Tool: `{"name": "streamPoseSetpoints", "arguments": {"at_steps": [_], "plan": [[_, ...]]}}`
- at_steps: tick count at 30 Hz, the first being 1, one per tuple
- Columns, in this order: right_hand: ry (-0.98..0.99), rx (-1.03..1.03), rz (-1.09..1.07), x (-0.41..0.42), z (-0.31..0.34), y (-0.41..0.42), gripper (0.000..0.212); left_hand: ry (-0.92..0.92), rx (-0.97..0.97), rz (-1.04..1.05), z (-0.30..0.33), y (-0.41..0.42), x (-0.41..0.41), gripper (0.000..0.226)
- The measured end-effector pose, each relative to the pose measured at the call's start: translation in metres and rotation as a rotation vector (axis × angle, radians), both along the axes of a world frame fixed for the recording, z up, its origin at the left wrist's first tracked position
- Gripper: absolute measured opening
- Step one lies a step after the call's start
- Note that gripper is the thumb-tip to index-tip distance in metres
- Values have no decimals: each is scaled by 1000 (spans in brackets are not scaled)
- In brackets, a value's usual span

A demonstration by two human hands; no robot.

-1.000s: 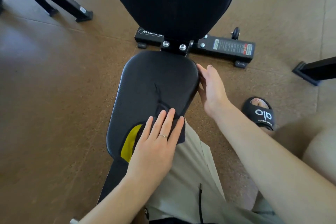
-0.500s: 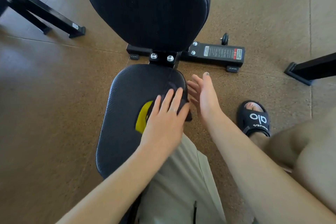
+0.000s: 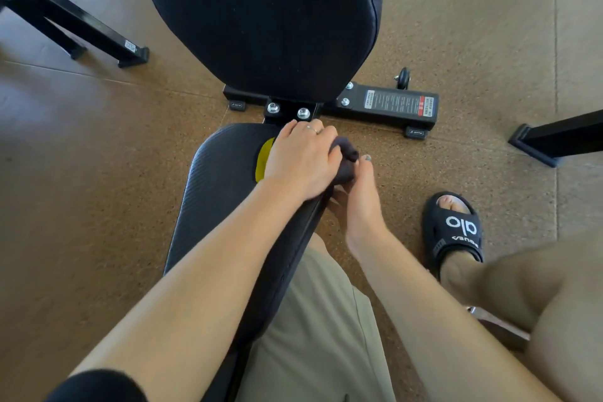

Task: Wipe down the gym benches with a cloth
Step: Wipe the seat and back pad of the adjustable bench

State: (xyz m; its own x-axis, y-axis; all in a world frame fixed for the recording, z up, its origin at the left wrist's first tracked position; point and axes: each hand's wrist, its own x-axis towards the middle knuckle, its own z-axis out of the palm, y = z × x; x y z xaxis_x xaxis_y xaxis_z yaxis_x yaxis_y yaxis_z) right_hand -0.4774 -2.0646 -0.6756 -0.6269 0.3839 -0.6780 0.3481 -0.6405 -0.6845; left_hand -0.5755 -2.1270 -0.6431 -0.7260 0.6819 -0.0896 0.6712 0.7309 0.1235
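A black gym bench stands under me, with its seat pad (image 3: 222, 192) in the middle and its raised backrest (image 3: 267, 16) above. My left hand (image 3: 301, 161) presses a dark cloth with a yellow side (image 3: 346, 157) onto the far right corner of the seat, near the hinge bolts. The cloth bunches over the seat's right edge. My right hand (image 3: 357, 196) is beside that edge, fingers curled under and touching the hanging cloth.
The bench's black base bar (image 3: 388, 108) with a sticker and a small wheel lies on the brown floor behind the seat. Black frame feet stand at the upper left (image 3: 98, 33) and right (image 3: 554, 137). My right foot in a black slide (image 3: 456, 232) rests to the right.
My left hand has slid the cloth from the near part of the seat up to its far right corner. My right hand left the seat's side and came in under the cloth.
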Motion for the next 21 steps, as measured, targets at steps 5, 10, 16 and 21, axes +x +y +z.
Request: {"name": "streamPoseSetpoints", "arguments": {"at_steps": [5, 10, 16, 21], "plan": [[-9, 309, 187, -1, 18, -31, 67, 17, 35, 103, -1, -18, -20, 38], [32, 504, 241, 3, 21, -37, 63, 6, 96, 197, 0, -69, 21, 48], [25, 489, 249, -1, 23, -40, 64, -12, 79, 234, 0, -104, 68, 51], [9, 496, 253, -1, 27, -39, 65, 4, 109, 192, -8, -72, 22, 48]]}}
